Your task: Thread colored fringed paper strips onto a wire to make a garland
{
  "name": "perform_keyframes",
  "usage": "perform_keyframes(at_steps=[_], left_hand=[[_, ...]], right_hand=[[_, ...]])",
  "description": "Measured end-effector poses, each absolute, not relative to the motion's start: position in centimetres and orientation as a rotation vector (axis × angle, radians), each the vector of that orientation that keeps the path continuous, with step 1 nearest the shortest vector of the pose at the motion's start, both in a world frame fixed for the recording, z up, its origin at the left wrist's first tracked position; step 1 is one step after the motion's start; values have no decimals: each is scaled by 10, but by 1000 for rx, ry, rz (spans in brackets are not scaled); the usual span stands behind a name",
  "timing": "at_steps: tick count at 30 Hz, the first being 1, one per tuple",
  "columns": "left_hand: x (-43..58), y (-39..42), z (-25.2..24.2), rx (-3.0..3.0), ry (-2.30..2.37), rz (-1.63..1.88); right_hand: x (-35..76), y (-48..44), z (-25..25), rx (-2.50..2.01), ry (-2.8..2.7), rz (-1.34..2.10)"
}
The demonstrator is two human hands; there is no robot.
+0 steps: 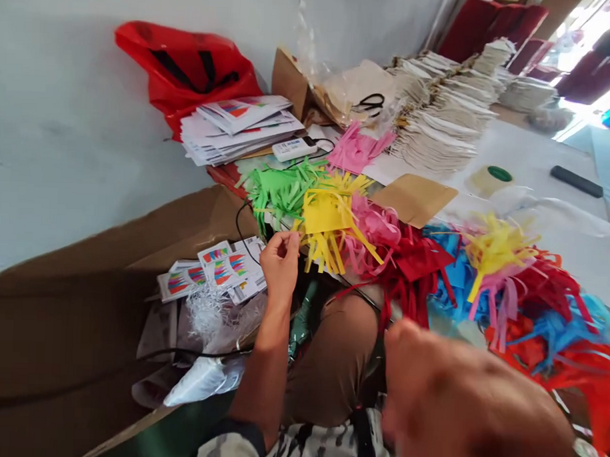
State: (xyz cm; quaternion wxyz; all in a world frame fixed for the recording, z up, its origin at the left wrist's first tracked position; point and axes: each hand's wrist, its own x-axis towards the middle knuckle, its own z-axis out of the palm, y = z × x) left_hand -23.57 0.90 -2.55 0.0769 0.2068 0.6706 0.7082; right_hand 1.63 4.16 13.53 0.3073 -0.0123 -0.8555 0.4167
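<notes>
My left hand (280, 262) reaches out with its fingertips pinched together at the edge of a yellow fringed paper (325, 214); what they pinch is too small to make out. Green fringed paper (281, 191) lies just behind it, and pink fringed paper (375, 227), red fringed paper (416, 262) and blue fringed paper (456, 274) spread to the right along the table. My right hand (471, 407) is close to the camera at the lower right, smeared by motion, its fingers unreadable. Small printed cards (224, 262) lie left of my left hand.
A stack of printed sheets (238, 123) and a red plastic bag (185, 64) sit by the wall. Scissors (372, 103), piles of white paper items (439, 120), a brown envelope (416, 198), a tape roll (491, 176) and a black device (577, 181) lie farther back. Brown cardboard (82, 301) fills the left.
</notes>
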Motion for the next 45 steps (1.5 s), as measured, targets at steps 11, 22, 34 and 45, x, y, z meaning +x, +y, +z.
perform_keyframes(at_steps=[11,22,34,45], left_hand=[[-251,11,-30,466,1870,2143],[-263,32,-26,663,1984,2096],[-280,48,-23,1161,2129,1926],[-287,50,-25,1162,1996,1967]], right_hand=[[-143,155,30,-411,-2852,-44],[-144,191,40,-646,-2601,447],[-136,201,40,-586,-2556,632],[-146,193,42,-575,-2336,712]])
